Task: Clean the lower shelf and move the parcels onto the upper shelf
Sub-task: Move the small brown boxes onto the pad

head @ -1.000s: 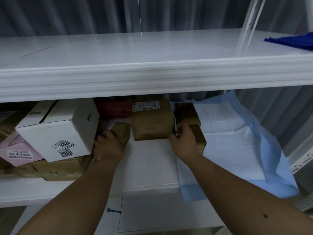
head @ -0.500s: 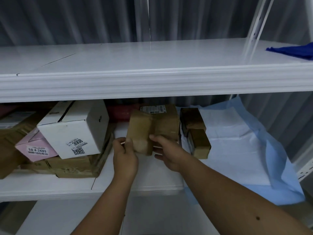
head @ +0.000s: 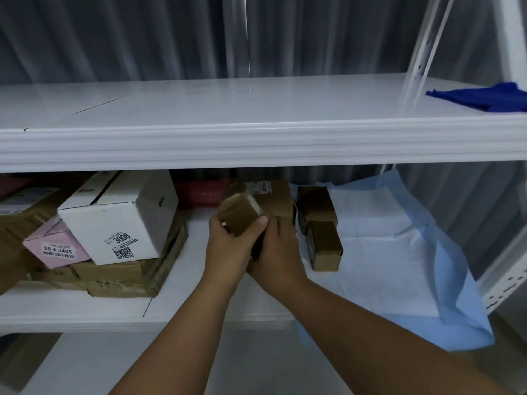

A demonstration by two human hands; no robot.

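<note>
My left hand (head: 226,250) grips a small brown parcel (head: 238,213), lifted a little above the white lower shelf (head: 199,303). My right hand (head: 278,253) is pressed against my left one and holds the same parcel from the right side. Behind them stands a bigger brown parcel (head: 275,195) with a white label. Two small brown parcels (head: 320,223) lie in a row to the right of my hands. The white upper shelf (head: 228,109) stretches across the view above.
A white box (head: 119,218), a pink box (head: 54,248) and flat brown parcels (head: 114,277) are stacked on the lower shelf's left. A light blue sheet (head: 399,252) covers its right part. A dark blue cloth (head: 484,96) lies at the upper shelf's right end.
Both hands left the outer parcels and closed on the small brown parcel, which has come forward off the shelf and turned. The camera has tilted up a little.
</note>
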